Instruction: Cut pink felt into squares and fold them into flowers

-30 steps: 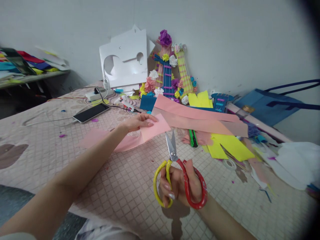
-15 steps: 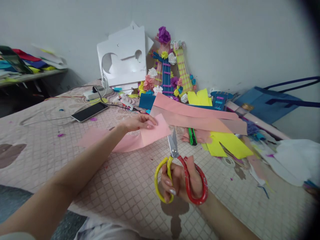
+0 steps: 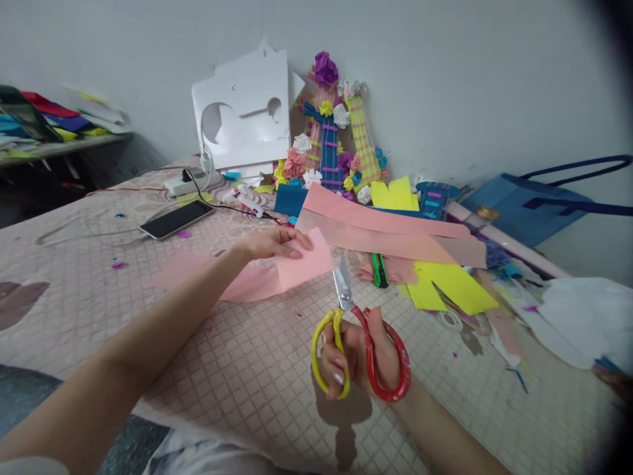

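Note:
My left hand (image 3: 277, 243) pinches a strip of pink crepe-like paper (image 3: 309, 258), its free end pointing right and the rest trailing left under my forearm. In my right hand (image 3: 363, 353) is a pair of scissors (image 3: 345, 298) with one yellow and one red handle loop. My fingers are through the yellow loop and my thumb through the red one. The blades are slightly parted and point up, their tips close by the strip's right edge; whether they touch it I cannot tell.
Wider pink strips (image 3: 386, 227), a green utility knife (image 3: 380, 270) and yellow paper (image 3: 452, 287) lie beyond my right hand. A phone (image 3: 177, 220) and power strip (image 3: 192, 181) are at left. Flower-decorated paper guitars (image 3: 330, 148) and a white cut-out board (image 3: 242, 112) lean on the wall.
The scissor handles have closed a little and the blades' gap has narrowed slightly. My left hand holds the strip in nearly the same place.

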A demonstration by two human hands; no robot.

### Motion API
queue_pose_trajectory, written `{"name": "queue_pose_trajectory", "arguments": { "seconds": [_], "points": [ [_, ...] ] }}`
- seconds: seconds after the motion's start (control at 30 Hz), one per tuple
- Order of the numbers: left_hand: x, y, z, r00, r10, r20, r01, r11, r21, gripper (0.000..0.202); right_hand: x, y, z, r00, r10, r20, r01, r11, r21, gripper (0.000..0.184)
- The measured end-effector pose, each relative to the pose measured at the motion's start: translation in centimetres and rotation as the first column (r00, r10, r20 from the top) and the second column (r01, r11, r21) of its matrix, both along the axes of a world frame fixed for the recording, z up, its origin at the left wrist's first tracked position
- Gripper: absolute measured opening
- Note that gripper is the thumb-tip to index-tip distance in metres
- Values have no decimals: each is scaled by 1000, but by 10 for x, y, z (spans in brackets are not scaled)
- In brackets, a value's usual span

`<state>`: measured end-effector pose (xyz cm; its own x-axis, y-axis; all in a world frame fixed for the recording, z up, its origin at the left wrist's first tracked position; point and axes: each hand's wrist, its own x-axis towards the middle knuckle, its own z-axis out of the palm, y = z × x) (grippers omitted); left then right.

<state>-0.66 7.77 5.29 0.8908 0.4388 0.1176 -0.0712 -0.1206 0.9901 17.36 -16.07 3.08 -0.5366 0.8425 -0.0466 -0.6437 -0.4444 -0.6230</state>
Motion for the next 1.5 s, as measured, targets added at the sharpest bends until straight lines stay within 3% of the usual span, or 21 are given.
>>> {"name": "queue_pose_trajectory", "arguments": {
  "seconds": [0.7, 0.87, 1.2, 1.5],
  "points": [
    [-5, 7, -8, 1000, -7, 7, 8, 993, -116, 26, 0, -1, -4, 997, -63, 36, 64, 998, -21, 62],
    [-5, 4, -5, 1000, -15, -6, 14, 991, -135, 28, 1, -1, -3, 999, -24, 35, 25, 999, -44, 74],
    [-2, -5, 1, 998, -59, -19, 58, 997, -48, 29, 2, -4, -1, 999, 47, 26, -46, 998, -49, 78],
    [-4, -3, -1, 997, -75, -28, 75, 997, -26, 29, 1, -2, -3, 1000, 29, -11, -29, 999, -38, 77]
  ]
}}
